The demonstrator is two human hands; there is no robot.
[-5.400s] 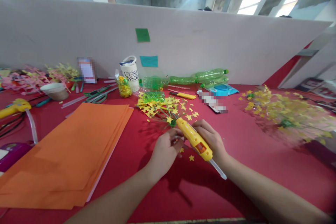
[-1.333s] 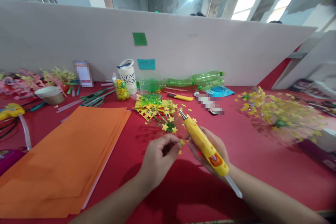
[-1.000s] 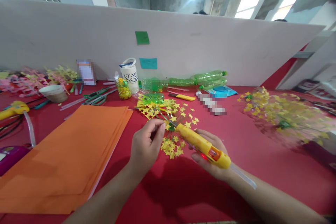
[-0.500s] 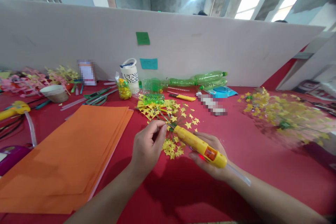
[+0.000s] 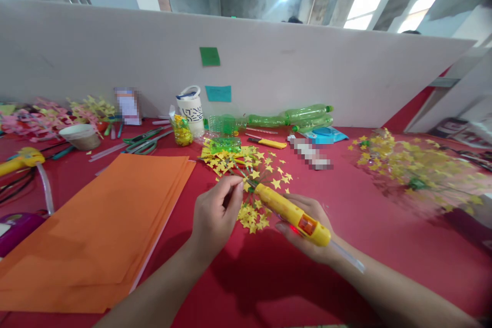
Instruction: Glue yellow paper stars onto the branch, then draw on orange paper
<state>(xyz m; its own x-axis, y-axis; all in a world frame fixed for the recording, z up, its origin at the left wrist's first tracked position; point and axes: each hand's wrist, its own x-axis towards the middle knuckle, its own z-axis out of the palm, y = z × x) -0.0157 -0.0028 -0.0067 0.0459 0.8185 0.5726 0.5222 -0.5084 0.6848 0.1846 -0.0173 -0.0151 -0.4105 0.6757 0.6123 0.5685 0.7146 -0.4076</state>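
My right hand [image 5: 307, 225] is wrapped round a yellow glue gun [image 5: 290, 211], a clear glue stick poking from its rear end. The gun's nozzle points up and left, close to the fingertips of my left hand [image 5: 217, 210]. Thumb and forefinger of that hand are pinched at a small yellow star [image 5: 246, 184]. Beneath and beyond the hands, yellow paper stars [image 5: 275, 183] spread around thin green stems. A cluster of stars [image 5: 251, 218] lies on the red table [image 5: 246, 277] between my hands.
Orange sheets [image 5: 100, 225] lie at left, near another yellow glue gun [image 5: 23, 161]. Behind stand a white patterned cup [image 5: 191, 113], green bottles [image 5: 305, 114], a yellow cutter [image 5: 269, 142] and scissors [image 5: 144, 143]. Star-covered stems [image 5: 415, 164] lie at right.
The glue gun in my right hand has shifted very slightly to the left. My left hand stays almost where it was, still pinched.
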